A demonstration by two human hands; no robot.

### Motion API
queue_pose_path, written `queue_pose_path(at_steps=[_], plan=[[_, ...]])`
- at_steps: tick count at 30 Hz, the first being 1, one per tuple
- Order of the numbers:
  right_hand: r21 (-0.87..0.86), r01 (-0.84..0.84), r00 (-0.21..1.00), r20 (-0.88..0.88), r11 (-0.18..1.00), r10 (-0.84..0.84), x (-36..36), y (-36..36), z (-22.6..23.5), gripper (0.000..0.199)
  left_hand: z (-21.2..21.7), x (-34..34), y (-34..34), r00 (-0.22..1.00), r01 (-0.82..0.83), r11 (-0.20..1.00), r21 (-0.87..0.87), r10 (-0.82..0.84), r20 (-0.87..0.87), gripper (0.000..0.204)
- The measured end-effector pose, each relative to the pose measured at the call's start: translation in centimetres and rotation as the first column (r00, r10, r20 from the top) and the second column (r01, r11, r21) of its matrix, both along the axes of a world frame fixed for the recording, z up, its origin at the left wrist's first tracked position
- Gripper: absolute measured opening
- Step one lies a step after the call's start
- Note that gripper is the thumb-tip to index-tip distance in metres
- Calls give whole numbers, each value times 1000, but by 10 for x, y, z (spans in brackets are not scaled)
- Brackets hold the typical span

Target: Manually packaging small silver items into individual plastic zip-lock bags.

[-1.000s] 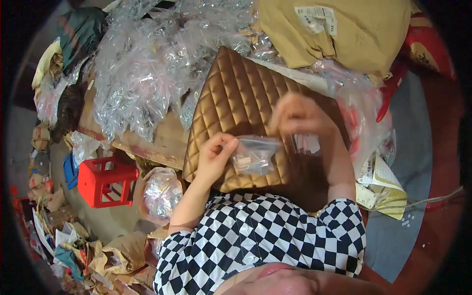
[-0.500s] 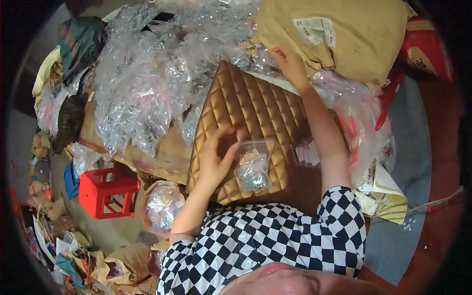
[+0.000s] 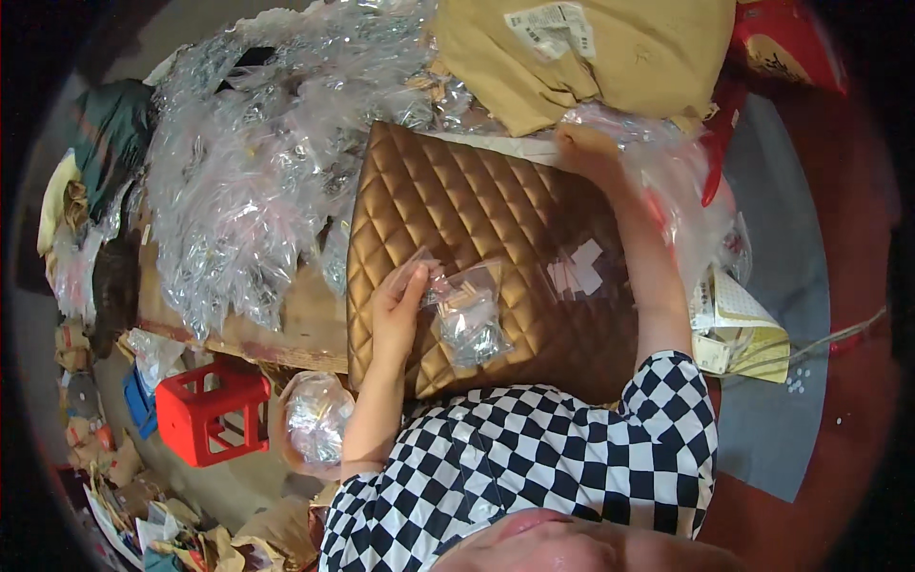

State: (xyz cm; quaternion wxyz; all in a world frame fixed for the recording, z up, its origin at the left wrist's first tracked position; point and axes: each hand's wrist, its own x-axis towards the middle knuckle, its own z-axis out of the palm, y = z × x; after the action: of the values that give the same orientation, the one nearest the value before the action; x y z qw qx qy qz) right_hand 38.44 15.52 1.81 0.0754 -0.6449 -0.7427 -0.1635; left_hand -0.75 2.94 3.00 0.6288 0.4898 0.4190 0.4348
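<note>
My left hand (image 3: 398,307) pinching a small clear bag (image 3: 464,319) against the quilted gold cushion (image 3: 477,205), my right hand (image 3: 583,149) stretched far, fingers curled into the clear plastic heap (image 3: 681,181), grip unclear

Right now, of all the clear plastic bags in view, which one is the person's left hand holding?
The small clear bag lying on the gold quilted cushion, pinched at its edge by the left hand. The other bags sit heaped beyond the cushion, untouched.
</note>
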Motion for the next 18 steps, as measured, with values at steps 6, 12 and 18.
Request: queue_pose_path(at_steps=[6, 12, 18], plan=[[-29, 323, 942, 102, 946, -319, 5, 37, -44, 14, 13, -1, -4, 995, 4, 974, 226, 19, -102, 23], [-77, 312, 933, 213, 947, -291, 6, 52, -44, 13, 13, -4, -12, 995, 8, 987, 162, 8, -96, 24], [106, 213, 975, 39, 971, -218, 13, 38, -41, 14, 12, -11, -21, 995, 19, 987, 162, -2, -104, 25]])
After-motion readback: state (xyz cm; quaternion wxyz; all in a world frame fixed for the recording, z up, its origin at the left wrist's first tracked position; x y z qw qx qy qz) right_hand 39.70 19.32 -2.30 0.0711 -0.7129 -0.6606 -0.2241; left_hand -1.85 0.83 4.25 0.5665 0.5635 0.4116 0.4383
